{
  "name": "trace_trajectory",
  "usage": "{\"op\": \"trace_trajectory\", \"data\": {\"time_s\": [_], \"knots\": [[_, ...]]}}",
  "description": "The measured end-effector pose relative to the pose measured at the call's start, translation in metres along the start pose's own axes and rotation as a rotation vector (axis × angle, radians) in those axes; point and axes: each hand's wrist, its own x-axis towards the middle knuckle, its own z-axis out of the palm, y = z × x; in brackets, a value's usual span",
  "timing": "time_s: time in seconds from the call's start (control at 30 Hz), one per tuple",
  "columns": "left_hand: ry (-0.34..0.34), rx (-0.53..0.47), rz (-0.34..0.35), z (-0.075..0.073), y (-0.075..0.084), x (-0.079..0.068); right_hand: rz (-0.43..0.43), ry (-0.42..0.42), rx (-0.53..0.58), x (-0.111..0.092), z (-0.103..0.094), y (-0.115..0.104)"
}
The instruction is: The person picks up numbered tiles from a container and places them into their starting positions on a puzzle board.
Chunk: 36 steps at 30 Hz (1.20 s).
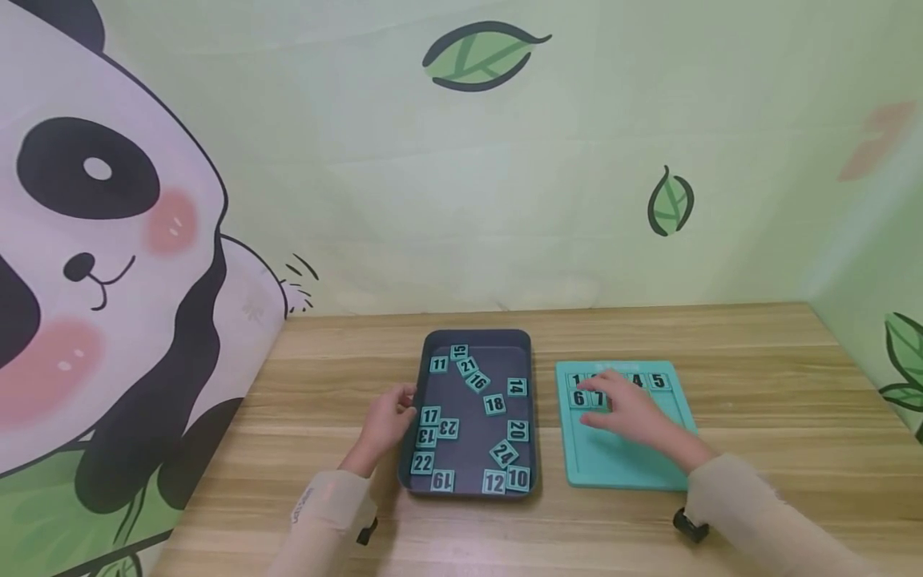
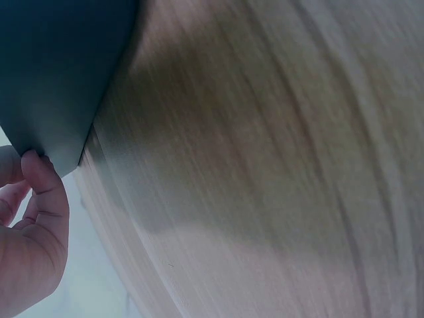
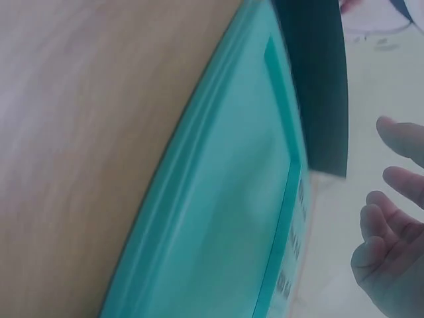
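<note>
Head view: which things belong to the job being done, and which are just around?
Seems part of the job:
dark tray, left hand at its edge
loose numbered tiles
turquoise board, right hand above it
set-out tiles on the board

Seems just around:
panda picture
leaf pictures
wooden table

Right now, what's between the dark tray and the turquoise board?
Only a narrow strip of bare wooden table separates the dark tray from the turquoise board; the head view shows that gap.
</note>
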Motion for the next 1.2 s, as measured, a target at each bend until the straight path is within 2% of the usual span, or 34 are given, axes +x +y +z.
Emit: {"op": "trace_trajectory", "data": {"time_s": [0.23,0.53,0.73,0.83,0.93,1.1,1.2], "knots": [[0.000,0.002,0.000,0.000,0.000,0.000,-0.095,-0.079,0.022,0.002,0.015,-0.024],[-0.008,0.008,-0.016,0.000,-0.001,0.001,-0.195,-0.146,0.013,0.009,0.037,-0.044],[-0.010,0.004,-0.018,-0.001,0.000,0.001,-0.271,-0.213,-0.042,0.013,0.047,-0.057],[-0.012,0.001,-0.023,-0.001,-0.001,0.001,-0.264,-0.253,-0.044,0.015,0.052,-0.061],[-0.018,0.000,-0.034,-0.001,-0.001,0.001,-0.218,-0.290,-0.045,0.016,0.057,-0.063],[-0.022,0.000,-0.040,-0.001,-0.001,0.002,-0.152,-0.323,-0.085,0.017,0.065,-0.066],[-0.014,0.006,-0.024,-0.001,-0.002,0.002,-0.147,-0.330,-0.115,0.017,0.068,-0.069]]}}
